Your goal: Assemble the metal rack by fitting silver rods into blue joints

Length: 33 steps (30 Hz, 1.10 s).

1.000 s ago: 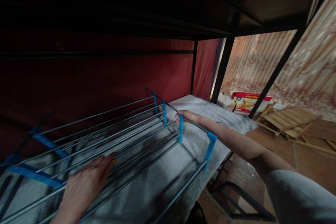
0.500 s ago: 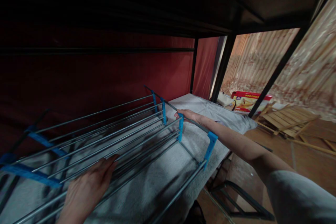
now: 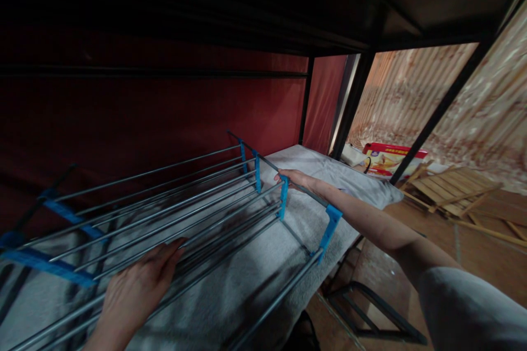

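A shoe rack (image 3: 206, 184) of thin metal tubes and blue plastic end brackets lies across the grey bedding in front of me. My left hand (image 3: 140, 277) is closed around one of its tubes at the near left, the fingertips partly hidden. At the far right end, my right hand (image 3: 294, 178) grips the dark end bar beside a blue bracket (image 3: 283, 197). Several parallel tubes run between the two ends. Another blue bracket (image 3: 330, 233) sits at the near right corner, joined to a thicker tube.
Grey bedding (image 3: 317, 164) covers the bunk under the rack. Dark bunk posts (image 3: 356, 104) and a low upper bunk frame this space, with a red sheet (image 3: 197, 104) behind. On the tiled floor lie a red box (image 3: 391, 159), a folded wooden piece (image 3: 453, 186) and a black metal frame (image 3: 374, 315).
Both hands keep their hold on the rack. The rack's left part and my left hand appear shifted very slightly, with a small tilt of the view.
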Motion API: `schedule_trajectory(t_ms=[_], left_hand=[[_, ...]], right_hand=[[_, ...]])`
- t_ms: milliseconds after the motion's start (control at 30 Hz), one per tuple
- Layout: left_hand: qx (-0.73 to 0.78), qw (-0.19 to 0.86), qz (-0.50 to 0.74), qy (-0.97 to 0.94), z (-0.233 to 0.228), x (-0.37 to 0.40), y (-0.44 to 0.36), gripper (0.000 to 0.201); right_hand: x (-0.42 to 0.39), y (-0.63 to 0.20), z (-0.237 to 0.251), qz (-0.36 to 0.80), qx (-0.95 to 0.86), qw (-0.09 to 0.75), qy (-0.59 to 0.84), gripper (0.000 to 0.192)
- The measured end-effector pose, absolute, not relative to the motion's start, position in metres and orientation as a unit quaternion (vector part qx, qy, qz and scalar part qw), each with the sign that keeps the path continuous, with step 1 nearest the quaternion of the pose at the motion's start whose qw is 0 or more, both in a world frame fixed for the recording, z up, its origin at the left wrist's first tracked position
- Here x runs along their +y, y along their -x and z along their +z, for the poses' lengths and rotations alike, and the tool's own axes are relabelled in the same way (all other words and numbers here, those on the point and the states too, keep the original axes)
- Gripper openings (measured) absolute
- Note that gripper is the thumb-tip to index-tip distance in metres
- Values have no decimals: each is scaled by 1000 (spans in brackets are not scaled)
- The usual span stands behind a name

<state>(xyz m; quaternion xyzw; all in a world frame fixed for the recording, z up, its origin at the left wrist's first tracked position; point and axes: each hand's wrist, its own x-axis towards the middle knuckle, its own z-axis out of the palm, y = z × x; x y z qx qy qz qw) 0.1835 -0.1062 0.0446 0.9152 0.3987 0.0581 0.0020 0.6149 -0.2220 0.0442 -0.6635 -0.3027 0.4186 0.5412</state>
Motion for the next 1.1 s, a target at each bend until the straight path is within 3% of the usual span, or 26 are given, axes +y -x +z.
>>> schedule_trajectory(t_ms=[700, 1100], left_hand=[[398, 44, 61, -914, 41, -92, -185, 59], [401, 32, 19, -916, 64, -102, -192, 63]], right_hand=[[-219, -619, 33, 402, -321, 533, 672, 35], [-217, -616, 40, 401, -300, 521, 691, 34]])
